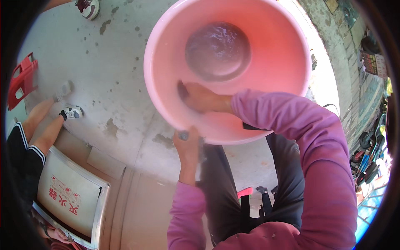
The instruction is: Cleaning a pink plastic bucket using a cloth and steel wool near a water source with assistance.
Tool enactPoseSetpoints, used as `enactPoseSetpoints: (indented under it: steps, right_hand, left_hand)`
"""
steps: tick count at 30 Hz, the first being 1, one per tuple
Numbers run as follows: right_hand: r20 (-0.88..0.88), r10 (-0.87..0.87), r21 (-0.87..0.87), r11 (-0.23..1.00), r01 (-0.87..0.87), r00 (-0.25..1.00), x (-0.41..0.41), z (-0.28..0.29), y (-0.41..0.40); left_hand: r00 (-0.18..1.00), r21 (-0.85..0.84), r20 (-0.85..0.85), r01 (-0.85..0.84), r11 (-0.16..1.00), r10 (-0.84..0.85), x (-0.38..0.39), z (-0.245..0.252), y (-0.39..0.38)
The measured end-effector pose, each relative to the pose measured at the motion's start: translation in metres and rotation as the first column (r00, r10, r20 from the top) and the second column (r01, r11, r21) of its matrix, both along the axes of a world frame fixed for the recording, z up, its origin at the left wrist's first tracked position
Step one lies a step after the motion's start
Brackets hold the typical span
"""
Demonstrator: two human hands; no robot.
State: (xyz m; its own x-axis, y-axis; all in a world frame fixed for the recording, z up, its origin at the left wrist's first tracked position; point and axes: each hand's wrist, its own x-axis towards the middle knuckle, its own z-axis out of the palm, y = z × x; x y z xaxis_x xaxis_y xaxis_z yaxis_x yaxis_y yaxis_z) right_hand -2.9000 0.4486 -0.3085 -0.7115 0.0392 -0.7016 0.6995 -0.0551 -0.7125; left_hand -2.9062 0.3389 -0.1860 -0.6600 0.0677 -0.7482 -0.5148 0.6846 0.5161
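A large pink plastic tub (272,59) is tipped in front of me, with some cloudy water (218,51) pooled at its bottom. My right hand (203,97) reaches inside and presses a dark item (182,90) against the wall nearest me; motion blur hides what the item is. At the tub's near left rim is my left hand (187,140), its fingers closed on the edge. A small grey patch lies on the back of that hand; its nature cannot be told.
A fire extinguisher box (72,193) stands at lower left, beside a person in black shorts (31,156). Beyond lies a red plastic stool (22,81). Another person's shoe (88,8) shows at the top. Wet spots mark the concrete floor (103,75). Parked vehicles (368,150) are at the far right.
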Motion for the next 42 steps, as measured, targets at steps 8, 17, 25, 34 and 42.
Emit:
enactPoseSetpoints:
  steps: [8, 17, 25, 34, 42]
  right_hand:
    - [-0.195, -0.224, 0.561, 0.773, 0.295, 0.955, -0.06, 0.002, 0.01]
    - [0.681, 0.674, 0.34, 0.058, -0.939, 0.288, 0.089, -0.096, 0.135]
    - [0.468, 0.356, 0.781, 0.263, -0.567, 0.809, 0.057, -0.105, 0.139]
    - [-0.296, -0.17, -0.215, 0.971, 0.107, 0.94, 0.021, 0.005, 0.017]
    - [0.524, 0.782, 0.713, -0.185, -0.677, 0.337, 0.098, 0.025, 0.218]
  left_hand:
    - [0.99, -0.054, 0.141, 0.007, 0.999, 0.001, -0.02, 0.017, 0.0]
    - [0.992, 0.017, 0.013, 0.125, 0.992, -0.125, -0.019, 0.005, 0.013]
    - [0.979, 0.194, 0.156, -0.158, 0.968, 0.129, 0.022, 0.027, -0.006]
    - [0.928, 0.126, -0.073, -0.354, 0.927, 0.364, 0.062, 0.015, 0.014]
    - [0.949, 0.152, -0.259, 0.224, 0.963, -0.18, -0.012, 0.074, 0.072]
